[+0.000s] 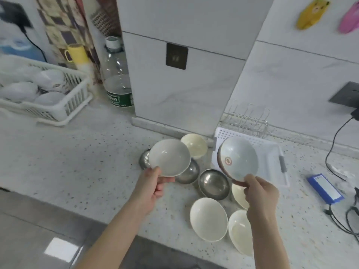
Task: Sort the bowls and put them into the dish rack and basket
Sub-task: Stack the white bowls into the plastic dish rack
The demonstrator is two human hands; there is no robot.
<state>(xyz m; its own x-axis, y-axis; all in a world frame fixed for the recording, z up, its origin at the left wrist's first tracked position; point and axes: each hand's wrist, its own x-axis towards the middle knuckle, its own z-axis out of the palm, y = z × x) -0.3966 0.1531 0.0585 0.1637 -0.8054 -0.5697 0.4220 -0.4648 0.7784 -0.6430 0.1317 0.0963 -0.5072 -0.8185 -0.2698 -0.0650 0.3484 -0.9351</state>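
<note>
I count two held white ceramic bowls point(169, 157), four cream bowls point(208, 219) and three round steel bowls point(214, 184) here.

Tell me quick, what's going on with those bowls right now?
Left hand holds plain white bowl. Right hand holds brown-rimmed bowl before dish rack. Other bowls wait on counter. Nothing blocking.

Two bare forearms, no sleeves in view. Left hand point(153, 188) and right hand point(261, 193) bare: no gloves, rings, watch or wristband visible. Nothing else of person visible.
</note>
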